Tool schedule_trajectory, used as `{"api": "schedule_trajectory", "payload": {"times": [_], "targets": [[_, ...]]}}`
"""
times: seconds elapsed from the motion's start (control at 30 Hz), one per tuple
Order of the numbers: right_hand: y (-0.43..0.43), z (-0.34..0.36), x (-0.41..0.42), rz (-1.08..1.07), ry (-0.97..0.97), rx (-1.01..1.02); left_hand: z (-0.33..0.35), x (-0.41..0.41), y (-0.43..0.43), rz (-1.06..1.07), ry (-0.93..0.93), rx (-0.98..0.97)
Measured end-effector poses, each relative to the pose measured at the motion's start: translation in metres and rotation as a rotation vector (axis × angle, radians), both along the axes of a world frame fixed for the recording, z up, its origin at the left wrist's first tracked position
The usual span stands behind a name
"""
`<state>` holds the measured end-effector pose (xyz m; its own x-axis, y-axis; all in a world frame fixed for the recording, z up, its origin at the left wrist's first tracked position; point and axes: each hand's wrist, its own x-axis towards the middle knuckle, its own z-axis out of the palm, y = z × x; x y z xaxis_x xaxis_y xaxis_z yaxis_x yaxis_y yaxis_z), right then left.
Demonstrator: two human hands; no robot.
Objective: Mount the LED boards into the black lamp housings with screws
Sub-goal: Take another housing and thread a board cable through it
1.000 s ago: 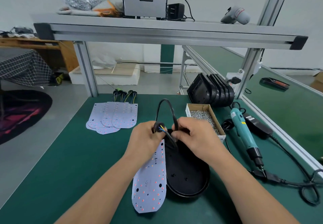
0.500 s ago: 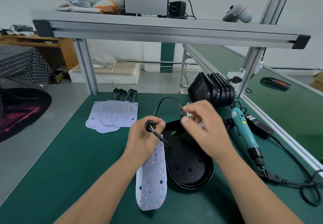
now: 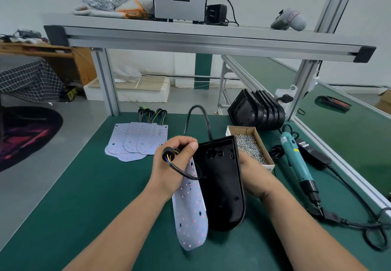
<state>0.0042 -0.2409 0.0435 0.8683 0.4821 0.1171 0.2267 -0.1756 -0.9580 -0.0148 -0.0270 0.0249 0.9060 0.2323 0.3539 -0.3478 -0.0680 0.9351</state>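
The left hand (image 3: 175, 162) is gripping the upper end of the LED board (image 3: 190, 213) with curled fingers, pinching it together with the black cable (image 3: 198, 106) just beside its rubber grommet (image 3: 167, 154), where yellow and blue wires are showing. The right hand (image 3: 252, 175) is pressing against the outer right side of the black lamp housing (image 3: 222, 186) and propping it up on edge over the green bench mat (image 3: 84, 186); its fingers are hiding behind the shell, so I cannot tell whether they are curling round it. The cable is looping up above the housing's square end and seems to be passing through the round hole there, so the step in hand is probably feeding the lead out before seating the board. To do it well, the person should be drawing the slack through steadily, keeping the coloured wires from kinking at the grommet, then lowering the board flat into the cavity with its holes lining up over the housing's bosses and no cable trapped underneath. The board is pale and tongue-shaped, dotted with small LEDs and a few dark holes, hanging tilted to the left of the housing with its edge close against the rim. The housing is glossy black and rounded at its near end. The box of screws (image 3: 267, 167) and the teal electric screwdriver (image 3: 294, 160) are waiting to the right, untouched.
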Motion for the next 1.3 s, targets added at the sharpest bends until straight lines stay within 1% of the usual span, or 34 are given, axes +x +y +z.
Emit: {"api": "schedule_trajectory", "payload": {"times": [0.1, 0.2, 0.23, 0.3, 0.37, 0.4, 0.47, 0.5, 0.53, 0.63, 0.77, 0.87, 0.9, 0.93, 0.97, 1.0, 1.03, 1.07, 1.1, 1.17, 1.2, 1.27, 1.3], "targets": [[0.01, -0.005, -0.001, 0.02, 0.109, 0.061, -0.004, 0.002, -0.005, 0.091, 0.011, 0.015], [0.015, -0.011, 0.001, 0.01, 0.104, -0.019, -0.006, 0.003, -0.007, 0.224, 0.083, 0.041], [0.016, -0.012, 0.001, -0.003, 0.101, 0.002, -0.007, 0.003, -0.007, 0.249, 0.118, 0.031], [0.02, -0.014, 0.002, -0.053, 0.114, 0.115, -0.008, 0.003, -0.007, 0.274, 0.181, 0.019], [0.024, -0.015, 0.002, -0.089, 0.151, 0.23, -0.007, 0.004, -0.004, 0.25, 0.254, 0.044], [0.025, -0.015, 0.002, -0.091, 0.171, 0.275, -0.007, 0.003, -0.003, 0.231, 0.307, 0.092], [0.026, -0.017, 0.002, -0.079, 0.209, 0.338, -0.006, 0.004, -0.002, 0.215, 0.408, 0.268], [0.027, -0.018, 0.003, -0.085, 0.228, 0.364, -0.007, 0.005, -0.001, 0.207, 0.43, 0.323], [0.027, -0.019, 0.005, -0.104, 0.249, 0.384, -0.006, 0.006, 0.0, 0.195, 0.436, 0.337], [0.027, -0.02, 0.008, -0.185, 0.293, 0.382, -0.006, 0.007, 0.003, 0.085, 0.4, 0.286], [0.025, -0.017, 0.006, -0.146, 0.296, 0.352, -0.01, 0.004, 0.011, -0.251, 0.303, 0.215], [0.024, -0.012, 0.005, -0.169, 0.261, 0.279, -0.012, 0.001, 0.012, -0.418, 0.311, 0.09], [0.023, -0.011, 0.006, -0.181, 0.21, 0.193, -0.011, -0.001, 0.01, -0.447, 0.305, 0.059], [0.02, -0.01, 0.007, -0.194, 0.133, 0.063, -0.011, -0.003, 0.008, -0.441, 0.298, 0.011], [0.017, -0.008, 0.008, -0.218, 0.058, -0.068, -0.009, -0.004, 0.006, -0.398, 0.307, -0.06], [0.011, -0.005, 0.011, -0.259, 0.003, -0.145, -0.006, -0.003, 0.006, -0.337, 0.338, -0.162], [0.005, 0.0, 0.013, -0.313, -0.011, -0.144, -0.004, 0.0, 0.009, -0.274, 0.371, -0.26], [-0.003, 0.006, 0.015, -0.39, -0.005, -0.077, -0.003, 0.003, 0.013, -0.22, 0.396, -0.334], [-0.015, 0.012, 0.018, -0.487, -0.006, 0.017, -0.001, 0.005, 0.019, -0.179, 0.414, -0.364], [-0.039, 0.02, 0.027, -0.674, 0.005, 0.264, -0.001, 0.006, 0.026, -0.146, 0.432, -0.373], [-0.048, 0.021, 0.03, -0.741, 0.042, 0.403, -0.001, 0.005, 0.025, -0.151, 0.432, -0.354], [-0.057, 0.02, 0.033, -0.796, 0.138, 0.64, -0.005, 0.002, 0.02, -0.182, 0.395, -0.275], [-0.055, 0.019, 0.033, -0.777, 0.17, 0.735, -0.006, 0.001, 0.016, -0.187, 0.377, -0.237]]}}
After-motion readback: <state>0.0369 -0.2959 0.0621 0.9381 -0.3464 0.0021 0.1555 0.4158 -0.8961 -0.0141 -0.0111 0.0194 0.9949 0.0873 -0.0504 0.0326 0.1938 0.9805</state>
